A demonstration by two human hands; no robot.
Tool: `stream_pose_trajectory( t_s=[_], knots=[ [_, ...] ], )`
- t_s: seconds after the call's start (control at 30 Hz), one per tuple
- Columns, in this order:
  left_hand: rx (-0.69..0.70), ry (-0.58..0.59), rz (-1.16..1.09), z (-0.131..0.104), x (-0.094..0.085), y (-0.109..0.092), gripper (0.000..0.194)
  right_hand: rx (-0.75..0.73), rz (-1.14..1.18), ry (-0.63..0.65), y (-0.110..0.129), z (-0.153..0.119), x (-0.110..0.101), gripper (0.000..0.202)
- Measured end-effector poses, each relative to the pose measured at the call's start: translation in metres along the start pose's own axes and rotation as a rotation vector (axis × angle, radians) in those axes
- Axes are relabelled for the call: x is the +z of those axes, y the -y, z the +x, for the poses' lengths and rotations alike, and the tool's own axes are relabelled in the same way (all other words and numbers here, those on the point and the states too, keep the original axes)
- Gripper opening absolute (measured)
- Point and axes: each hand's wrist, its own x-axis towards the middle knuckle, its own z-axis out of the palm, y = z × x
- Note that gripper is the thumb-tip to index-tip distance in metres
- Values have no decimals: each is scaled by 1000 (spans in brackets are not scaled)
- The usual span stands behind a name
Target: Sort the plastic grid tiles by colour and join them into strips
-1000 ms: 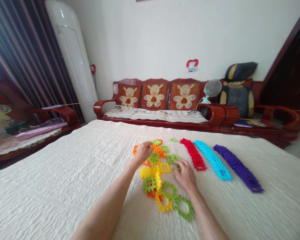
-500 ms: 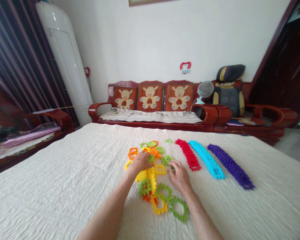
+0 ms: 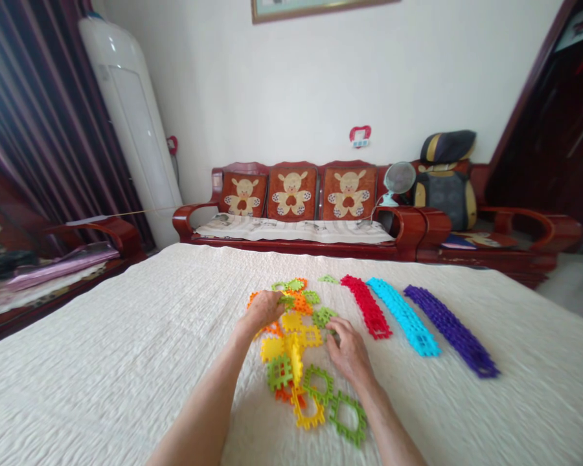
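My left hand (image 3: 265, 309) is over the far left of a loose pile of plastic pieces, its fingertips pinched on a small green piece (image 3: 287, 301). Beside the pile's right edge, my right hand (image 3: 348, 348) has curved fingers, thumb apart, holding nothing; its fingertips are by a green window piece (image 3: 323, 316). Yellow pieces (image 3: 273, 349) fill the middle of the pile, one standing on edge. Nearer are a green window piece (image 3: 279, 373), a yellow frame (image 3: 309, 414) and a green frame (image 3: 348, 419). Orange pieces (image 3: 298, 301) lie at the far side.
Red (image 3: 366, 307), light blue (image 3: 404, 316) and purple (image 3: 451, 330) rows of pieces lie to the right on the quilted white cover (image 3: 126, 343). A small green piece (image 3: 328, 279) lies beyond the pile. Behind stand a wooden sofa (image 3: 291, 243) and a fan (image 3: 399, 178).
My left hand has moved slightly left and its spread fingers have closed on a green piece, uncovering yellow pieces below. My right hand has barely moved. The view has tilted up slightly.
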Motion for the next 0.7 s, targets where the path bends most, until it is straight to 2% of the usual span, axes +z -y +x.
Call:
stream_pose_trajectory(
  t_s=[0.1, 0.23, 0.3, 0.37, 0.47, 0.6, 0.7],
  knots=[
    [-35, -83, -96, 12, -2, -12, 26, 0, -4, 1, 2, 0, -1, 23],
    [-89, -66, -228, 34, 5, -39, 30, 12, 7, -8, 6, 0, -3, 23],
    [-92, -93, -312, 46, 10, -44, 37, 22, 17, -7, 7, 0, -4, 23],
    [-127, -152, -335, 57, 13, -37, 41, 24, 30, -10, 8, 0, -4, 23],
    [-235, -202, -265, 71, 17, -13, 40, 24, 49, -27, 7, 0, -4, 23],
    [-311, -142, -208, 83, 27, 17, 42, 27, 71, -26, 5, 0, -3, 22],
    [-297, -76, -192, 91, 39, 23, 43, 34, 79, -24, 4, 0, -2, 22]
  ],
)
